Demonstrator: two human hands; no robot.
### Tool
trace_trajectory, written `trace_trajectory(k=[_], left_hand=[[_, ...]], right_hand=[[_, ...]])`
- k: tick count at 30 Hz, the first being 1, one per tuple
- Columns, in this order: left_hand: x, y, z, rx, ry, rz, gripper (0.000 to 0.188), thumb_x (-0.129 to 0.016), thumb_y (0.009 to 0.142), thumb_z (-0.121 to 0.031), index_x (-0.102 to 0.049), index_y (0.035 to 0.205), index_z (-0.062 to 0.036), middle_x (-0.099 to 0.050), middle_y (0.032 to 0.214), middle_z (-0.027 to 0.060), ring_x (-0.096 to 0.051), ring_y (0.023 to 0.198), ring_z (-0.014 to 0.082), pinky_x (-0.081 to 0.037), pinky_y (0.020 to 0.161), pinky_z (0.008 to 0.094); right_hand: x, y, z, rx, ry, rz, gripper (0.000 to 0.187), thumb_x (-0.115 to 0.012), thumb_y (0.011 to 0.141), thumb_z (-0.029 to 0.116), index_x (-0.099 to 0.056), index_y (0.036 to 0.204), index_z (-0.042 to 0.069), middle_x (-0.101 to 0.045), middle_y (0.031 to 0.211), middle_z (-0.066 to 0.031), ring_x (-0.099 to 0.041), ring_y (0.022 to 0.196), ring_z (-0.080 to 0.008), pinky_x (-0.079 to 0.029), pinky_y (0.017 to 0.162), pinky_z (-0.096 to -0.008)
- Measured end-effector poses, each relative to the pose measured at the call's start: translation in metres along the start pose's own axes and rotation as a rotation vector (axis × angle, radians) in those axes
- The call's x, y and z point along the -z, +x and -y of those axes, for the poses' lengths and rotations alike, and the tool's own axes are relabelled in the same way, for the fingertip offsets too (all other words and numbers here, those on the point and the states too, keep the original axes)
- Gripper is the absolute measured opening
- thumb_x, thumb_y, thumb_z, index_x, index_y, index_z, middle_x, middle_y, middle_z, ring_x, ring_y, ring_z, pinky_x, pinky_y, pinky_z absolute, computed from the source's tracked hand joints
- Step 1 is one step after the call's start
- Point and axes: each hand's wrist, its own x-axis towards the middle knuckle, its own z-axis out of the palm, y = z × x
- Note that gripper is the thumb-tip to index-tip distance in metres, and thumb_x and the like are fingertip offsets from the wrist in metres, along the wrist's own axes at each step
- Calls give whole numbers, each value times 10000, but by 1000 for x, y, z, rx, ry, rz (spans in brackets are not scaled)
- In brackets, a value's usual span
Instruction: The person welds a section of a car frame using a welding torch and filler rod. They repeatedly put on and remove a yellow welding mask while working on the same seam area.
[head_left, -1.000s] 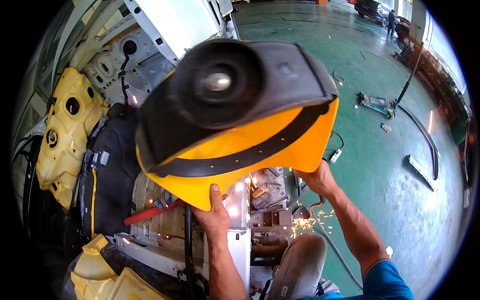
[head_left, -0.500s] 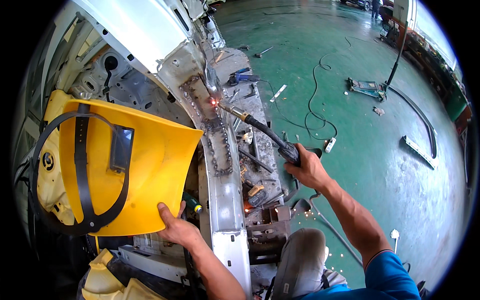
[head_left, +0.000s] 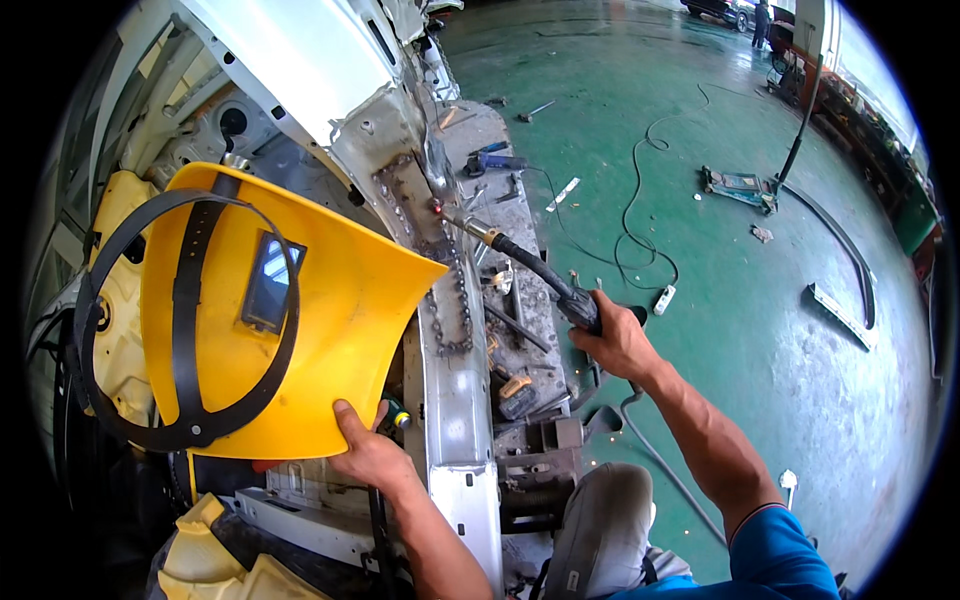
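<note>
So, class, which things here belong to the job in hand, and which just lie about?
Job in hand:
yellow welding mask, in the left hand
welding torch, in the right hand
metal panel with weld beads

Apparently lying about on the floor:
hammer-like tool
floor jack
metal bar

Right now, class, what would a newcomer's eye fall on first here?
The yellow welding mask, left of centre, is held at its lower edge by the left hand. Just above centre, a red glow marks the tip of the welding torch in the right hand.
</note>
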Motion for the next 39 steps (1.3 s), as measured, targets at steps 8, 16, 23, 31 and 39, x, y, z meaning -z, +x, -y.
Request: trace_trajectory(k=[8, 16, 23, 31, 39], left_hand=[[-5, -11, 8, -47, 68, 130, 477, -625, 1044, -256, -555, 1298, 142, -691, 1191, 232, -743, 951, 317, -659, 723, 358], [-6, -25, 15, -10, 137, 372, 496, -655, 1029, -247, -513, 1387, 66, -658, 1264, 202, -728, 1035, 309, -654, 799, 359], [-5, -30, 18, 18, 178, 481, 577, -666, 1020, -276, -420, 1470, -13, -597, 1349, 179, -690, 1155, 324, -647, 860, 382], [-10, -34, 8, -18, 139, 458, 582, -677, 1013, -344, -468, 1458, -32, -622, 1339, 159, -696, 1151, 299, -653, 836, 375], [-8, -31, 12, 11, 154, 438, 518, -649, 1032, -265, -471, 1435, 7, -626, 1306, 184, -705, 1103, 301, -657, 811, 369]], right_hand=[[-1, 3, 1, 2, 8, 2, 474, -750, 852, 214, -554, 1222, -9, -675, 893, -272, -664, 871, -476, -507, 764, -509], [0, 3, 1, 25, 13, 8, 480, -751, 859, 194, -551, 1246, -9, -686, 933, -283, -667, 928, -483, -527, 795, -501], [-2, 4, -4, 212, 23, -9, 483, -770, 862, 180, -549, 1247, -10, -694, 1001, -289, -657, 980, -488, -534, 814, -501], [-7, 7, -15, 52, 6, 29, 502, -783, 862, 213, -545, 1234, -27, -688, 1005, -317, -657, 968, -501, -532, 814, -514], [-5, 3, -17, 69, 35, 1, 537, -795, 844, 227, -544, 1250, -21, -689, 1021, -312, -656, 982, -501, -527, 816, -511]])
